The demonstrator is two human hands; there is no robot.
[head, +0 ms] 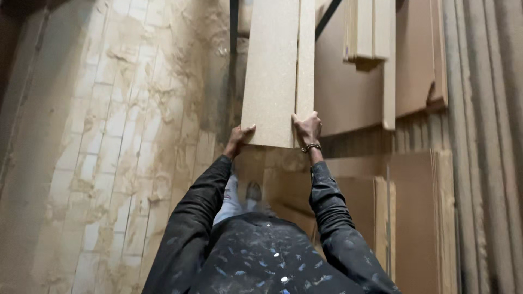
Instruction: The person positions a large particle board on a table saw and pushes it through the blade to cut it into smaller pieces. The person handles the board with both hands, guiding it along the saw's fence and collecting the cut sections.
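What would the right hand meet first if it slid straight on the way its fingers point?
The right hand points up along the long pale chipboard plank it grips; it would only ride along that board's face. Nothing else blocks the line as far as visible, though depth is unclear.

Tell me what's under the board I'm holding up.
Under the board, brown sheets lie on the dusty floor, with one shoe showing. Anything behind the board is covered.
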